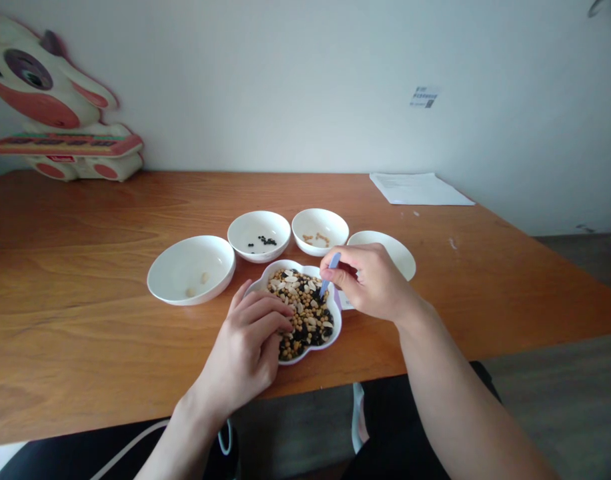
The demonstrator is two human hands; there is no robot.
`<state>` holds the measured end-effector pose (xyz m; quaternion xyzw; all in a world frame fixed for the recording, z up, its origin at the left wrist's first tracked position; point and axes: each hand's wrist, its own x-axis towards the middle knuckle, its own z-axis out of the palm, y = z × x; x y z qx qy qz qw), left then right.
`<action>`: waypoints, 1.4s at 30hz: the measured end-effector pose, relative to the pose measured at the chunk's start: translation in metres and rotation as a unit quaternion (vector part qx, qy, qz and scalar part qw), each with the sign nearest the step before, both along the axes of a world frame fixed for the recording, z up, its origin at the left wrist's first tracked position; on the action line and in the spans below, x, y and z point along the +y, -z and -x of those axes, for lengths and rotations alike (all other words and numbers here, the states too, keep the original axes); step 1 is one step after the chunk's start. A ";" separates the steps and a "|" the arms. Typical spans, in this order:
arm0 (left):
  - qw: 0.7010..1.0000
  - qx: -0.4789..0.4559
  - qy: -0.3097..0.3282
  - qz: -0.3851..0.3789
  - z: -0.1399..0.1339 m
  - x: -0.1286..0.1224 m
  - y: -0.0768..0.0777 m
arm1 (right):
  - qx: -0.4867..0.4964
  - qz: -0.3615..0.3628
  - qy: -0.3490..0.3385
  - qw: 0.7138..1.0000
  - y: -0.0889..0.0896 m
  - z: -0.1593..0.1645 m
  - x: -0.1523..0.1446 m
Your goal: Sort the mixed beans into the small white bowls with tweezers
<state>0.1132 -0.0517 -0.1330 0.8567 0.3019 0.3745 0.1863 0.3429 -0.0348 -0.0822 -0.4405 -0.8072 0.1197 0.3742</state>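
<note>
A brown wood-grain table (85, 347) stands against a pale wall (265, 80), with paper sheets (420, 189) near the back and a cow-shaped toy keyboard (70, 140) cut off at the left. The right hand (368, 277) pinches a slim lavender plastic tool (331, 268), its tip among the beans, and partly hides a round white dish (393, 250). The left hand (248, 340) curls over the near-left rim of a lobed white tray (337, 327); its thumb is hidden, so I cannot tell whether it grips. Smooth yellow beans, black beans and flat pale kernels (291, 279) fill the tray. Glossy white bowls (160, 273) behind hold a few pieces each.
</note>
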 end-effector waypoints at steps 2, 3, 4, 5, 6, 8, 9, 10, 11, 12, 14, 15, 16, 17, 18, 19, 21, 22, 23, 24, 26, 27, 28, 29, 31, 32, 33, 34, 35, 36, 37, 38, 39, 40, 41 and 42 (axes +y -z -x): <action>1.000 -0.001 0.001 0.001 0.000 0.000 0.000 | -0.003 0.002 0.001 1.000 0.001 0.000 0.001; 1.000 -0.001 0.001 0.001 -0.001 0.001 0.001 | -0.004 0.002 0.002 1.000 0.002 0.000 0.001; 1.000 -0.002 0.002 0.002 -0.001 0.001 0.001 | -0.005 0.002 0.002 1.000 0.002 0.000 0.001; 1.000 -0.002 0.002 0.002 -0.001 0.001 0.001 | -0.006 0.004 0.002 1.000 0.002 0.000 0.001; 1.000 -0.003 0.002 0.002 -0.001 0.001 0.001 | -0.008 0.006 0.002 1.000 0.002 0.000 0.001; 1.000 -0.003 0.002 0.001 -0.001 0.001 0.001 | -0.011 0.012 0.003 1.000 0.002 0.000 0.002; 1.000 -0.003 0.002 0.000 -0.001 0.001 0.001 | -0.012 0.015 0.003 1.000 0.003 0.000 0.002; 1.000 -0.003 0.002 -0.001 0.000 0.001 0.001 | -0.012 0.018 0.003 1.000 0.003 0.000 0.002; 1.000 -0.003 0.002 -0.001 0.000 0.001 0.001 | -0.012 0.021 0.003 1.000 0.003 0.000 0.002; 1.000 -0.003 0.003 -0.002 0.000 0.001 0.001 | -0.011 0.023 0.002 1.000 0.003 0.000 0.002; 1.000 -0.003 0.003 -0.001 -0.001 0.001 0.001 | -0.010 0.025 0.000 1.000 0.003 0.000 0.003; 1.000 -0.002 0.002 -0.001 -0.001 0.001 0.001 | -0.009 0.024 -0.001 1.000 0.003 0.000 0.003; 1.000 -0.001 0.001 0.000 -0.001 0.001 0.001 | -0.009 0.024 0.000 1.000 0.004 0.000 0.003; 1.000 0.000 0.001 -0.001 -0.001 0.001 0.001 | -0.009 0.022 0.001 1.000 0.004 0.000 0.003; 1.000 0.000 0.002 -0.001 -0.001 0.001 0.001 | -0.009 0.020 0.003 1.000 0.004 0.000 0.003; 1.000 0.001 0.003 -0.001 0.000 0.001 0.000 | -0.008 0.019 0.003 1.000 0.004 0.000 0.003; 1.000 0.001 0.004 0.001 0.000 0.001 0.000 | -0.007 0.019 0.004 1.000 0.004 -0.001 0.003; 1.000 0.002 0.004 0.003 0.000 0.001 0.000 | -0.006 0.018 0.003 1.000 0.003 -0.001 0.003; 1.000 0.002 0.003 0.003 0.000 0.001 0.000 | -0.006 0.017 0.003 1.000 0.003 -0.001 0.003; 1.000 0.002 0.003 0.004 0.000 0.001 0.000 | -0.006 0.016 0.005 1.000 0.003 -0.001 0.003; 1.000 0.002 0.003 0.003 -0.001 0.001 0.000 | -0.006 0.014 0.010 1.000 0.003 0.000 0.003; 1.000 0.003 0.003 0.003 -0.001 0.001 0.000 | -0.006 0.013 0.011 1.000 0.002 0.000 0.003; 1.000 0.004 0.003 0.002 -0.001 0.002 -0.001 | -0.004 0.011 0.012 1.000 0.002 0.000 0.002; 1.000 0.004 0.003 0.002 -0.002 0.002 -0.001 | -0.002 0.008 0.011 1.000 0.002 0.000 0.002; 1.000 0.003 0.003 0.002 -0.002 0.002 -0.001 | 0.004 -0.003 0.006 1.000 0.002 0.000 0.002; 1.000 0.002 0.003 0.002 -0.002 0.002 -0.001 | 0.009 -0.007 0.004 1.000 0.002 0.000 0.001; 1.000 0.001 0.002 0.001 -0.002 0.002 -0.001 | 0.014 -0.011 0.003 1.000 0.002 -0.001 0.001; 1.000 0.000 0.002 0.001 -0.002 0.002 -0.001 | 0.017 -0.013 0.002 1.000 0.002 -0.001 0.001; 1.000 -0.001 0.002 0.001 -0.002 0.002 -0.001 | 0.019 -0.016 0.004 1.000 0.001 -0.001 0.000; 1.000 0.000 0.002 0.000 -0.002 0.002 -0.001 | 0.019 -0.019 0.006 1.000 0.001 -0.002 0.000; 1.000 0.000 0.003 0.000 -0.001 0.001 -0.001 | 0.018 -0.021 0.010 1.000 0.000 -0.002 0.000; 1.000 0.001 0.004 0.000 -0.001 0.001 -0.001 | 0.016 -0.025 0.013 0.999 -0.001 -0.003 -0.001; 1.000 0.003 0.004 0.000 -0.001 0.001 -0.001 | 0.015 -0.027 0.017 0.999 -0.002 -0.003 -0.001; 1.000 0.005 0.004 0.000 -0.001 0.001 -0.001 | 0.015 -0.028 0.022 0.999 -0.003 -0.004 -0.001; 1.000 0.006 0.004 -0.001 -0.001 0.001 -0.001 | 0.016 -0.028 0.029 0.999 -0.004 -0.005 -0.002; 1.000 0.008 0.004 -0.002 0.000 0.001 -0.001 | 0.018 -0.027 0.036 0.999 -0.005 -0.006 -0.002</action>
